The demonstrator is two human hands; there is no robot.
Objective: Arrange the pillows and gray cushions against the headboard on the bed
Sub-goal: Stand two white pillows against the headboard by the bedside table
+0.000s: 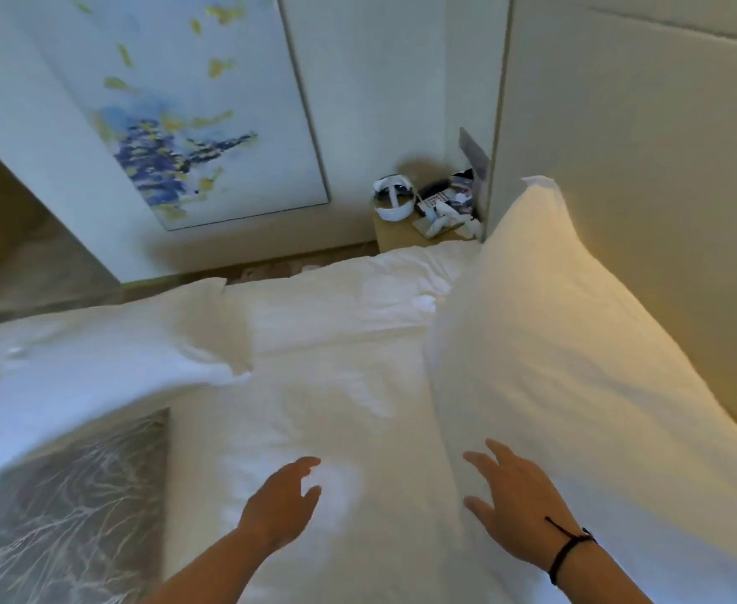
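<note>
A large white pillow [545, 342] leans upright against the beige headboard [646, 146] on the right. My right hand [510, 503], with a dark cord on its wrist, hovers open at the pillow's near lower edge. My left hand [281, 499] is open above the white bed sheet [327, 385], holding nothing. A second white pillow [96, 359] lies flat on the left of the bed. A gray cushion [74, 507] with a pale branching pattern rests at the lower left, partly against that pillow.
A nightstand [406, 235] beyond the bed holds a white headset [393, 196], a phone and small items. A framed abstract painting [175, 106] hangs on the far wall. A strip of floor [31, 272] runs along the bed's far side.
</note>
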